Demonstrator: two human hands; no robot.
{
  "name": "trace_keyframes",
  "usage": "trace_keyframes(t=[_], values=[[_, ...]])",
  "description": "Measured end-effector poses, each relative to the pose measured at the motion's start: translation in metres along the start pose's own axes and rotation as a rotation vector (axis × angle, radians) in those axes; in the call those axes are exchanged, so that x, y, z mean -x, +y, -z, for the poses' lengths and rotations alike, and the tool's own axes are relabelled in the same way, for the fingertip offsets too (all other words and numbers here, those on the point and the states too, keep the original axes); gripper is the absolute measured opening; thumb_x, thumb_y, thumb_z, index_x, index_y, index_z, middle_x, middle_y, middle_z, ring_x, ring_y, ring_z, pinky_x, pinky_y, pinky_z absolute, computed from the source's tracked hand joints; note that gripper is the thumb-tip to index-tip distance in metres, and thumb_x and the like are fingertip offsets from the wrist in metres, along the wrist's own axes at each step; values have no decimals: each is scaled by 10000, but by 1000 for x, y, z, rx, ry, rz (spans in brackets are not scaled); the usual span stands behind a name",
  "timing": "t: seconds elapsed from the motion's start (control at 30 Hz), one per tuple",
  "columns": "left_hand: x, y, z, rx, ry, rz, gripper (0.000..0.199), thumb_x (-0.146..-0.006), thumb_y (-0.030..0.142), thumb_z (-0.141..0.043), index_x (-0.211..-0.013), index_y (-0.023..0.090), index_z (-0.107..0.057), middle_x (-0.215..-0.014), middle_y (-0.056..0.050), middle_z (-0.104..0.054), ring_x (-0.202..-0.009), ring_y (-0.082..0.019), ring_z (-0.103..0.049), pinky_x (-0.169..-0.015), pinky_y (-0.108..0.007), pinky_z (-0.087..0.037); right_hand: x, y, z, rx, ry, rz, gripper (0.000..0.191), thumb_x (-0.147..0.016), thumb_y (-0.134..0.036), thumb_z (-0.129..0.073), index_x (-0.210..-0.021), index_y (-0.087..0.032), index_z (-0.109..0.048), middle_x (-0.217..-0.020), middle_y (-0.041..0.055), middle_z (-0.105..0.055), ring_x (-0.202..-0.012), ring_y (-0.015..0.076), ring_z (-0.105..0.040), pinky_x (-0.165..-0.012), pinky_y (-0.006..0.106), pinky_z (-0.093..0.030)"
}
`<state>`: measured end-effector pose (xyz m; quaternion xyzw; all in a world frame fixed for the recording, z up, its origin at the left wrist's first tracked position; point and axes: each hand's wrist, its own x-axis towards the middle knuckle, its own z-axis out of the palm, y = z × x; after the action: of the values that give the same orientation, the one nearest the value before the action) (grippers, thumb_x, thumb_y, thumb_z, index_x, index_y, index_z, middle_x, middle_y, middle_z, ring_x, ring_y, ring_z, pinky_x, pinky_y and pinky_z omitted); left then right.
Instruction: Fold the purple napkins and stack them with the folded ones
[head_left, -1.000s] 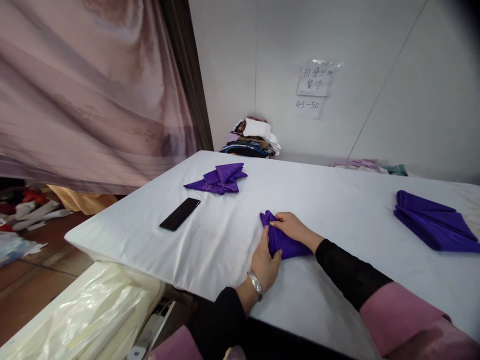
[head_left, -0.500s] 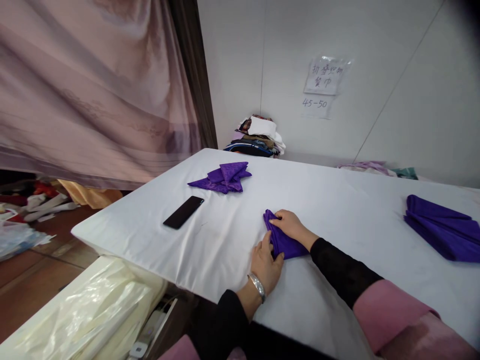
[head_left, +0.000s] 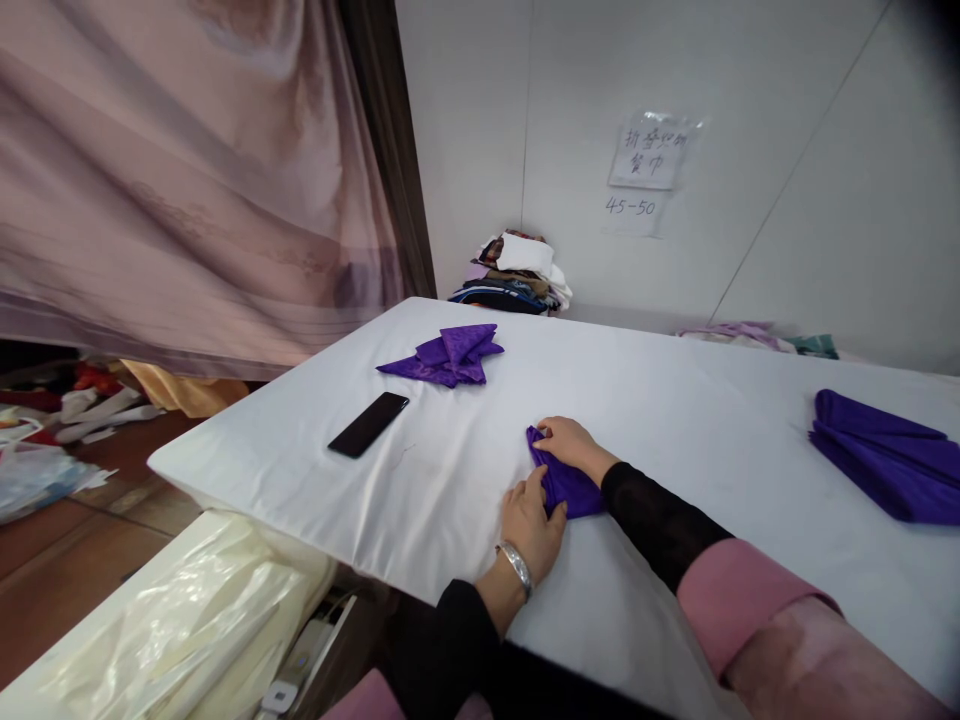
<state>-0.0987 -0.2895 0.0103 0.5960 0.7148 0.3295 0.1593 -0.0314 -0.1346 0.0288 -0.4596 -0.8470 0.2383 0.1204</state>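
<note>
White tablecloth (head_left: 690,420) covered the work surface, which stood before a pale wall panel (head_left: 465,120). Two handwritten sheets (head_left: 646,160) were fixed to the panel, the lower one marked "45-50". Behind the far edge of the surface lay a stack of folded fabrics (head_left: 517,275); a pink curtain (head_left: 187,180) hung at the left. Pale plastic sheeting (head_left: 187,610) lay beside the near left edge.

The purple napkin (head_left: 574,492) was located on the tablecloth near the front edge, between both hands, with narrow pleats gathered along its left side. The right hand (head_left: 571,442) pinched the upper pleated end between thumb and fingers. The left hand (head_left: 531,520), with a silver bracelet (head_left: 516,568) at its wrist, was positioned at the lower left of the napkin, fingers curved and thumb set apart; whether it gripped the fabric could not be determined.

A black phone (head_left: 369,425) lay flat to the left of the hands. Beyond it rested a pointed, layered purple cloth (head_left: 450,358). A folded purple bundle (head_left: 885,460) lay well apart at the right.
</note>
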Motion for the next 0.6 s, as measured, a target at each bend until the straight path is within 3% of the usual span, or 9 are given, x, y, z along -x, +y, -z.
trace_keyframes(t=[0.23,0.43,0.5,0.6], values=[[0,-3,-2,-2,29,4,518,-748,260,-545,-1240,155,-419,-843,-45,-620,-894,-228,-558,-848,-400,-389,-8,-4,3,-137,-27,73,73,-589,-172,-667,-615,-170,-599,-687,9,-613,-681,150,-534,-622,241,-356],[-5,-9,5,-15,39,20,641,-737,235,-568,-1313,118,-313,-695,27,-626,-711,-162,-598,-715,-297,-436,13,0,38,-382,44,149,168,-693,-331,-581,-684,-173,-523,-605,-51,-498,-547,102,-441,-534,236,-355],[-16,-7,16,-120,19,-16,518,-738,254,-574,-1230,157,-445,-653,42,-619,-630,-140,-589,-654,-264,-433,21,-1,54,-438,69,185,217,-683,-374,-599,-684,-182,-497,-597,-70,-459,-539,91,-418,-533,234,-352],[-41,5,44,-253,18,-119,167,-723,279,-589,-866,213,-644,-598,26,-605,-615,-159,-581,-652,-290,-422,33,-9,83,-560,120,260,249,-652,-379,-648,-677,-184,-495,-581,-78,-429,-541,90,-417,-535,240,-358]])
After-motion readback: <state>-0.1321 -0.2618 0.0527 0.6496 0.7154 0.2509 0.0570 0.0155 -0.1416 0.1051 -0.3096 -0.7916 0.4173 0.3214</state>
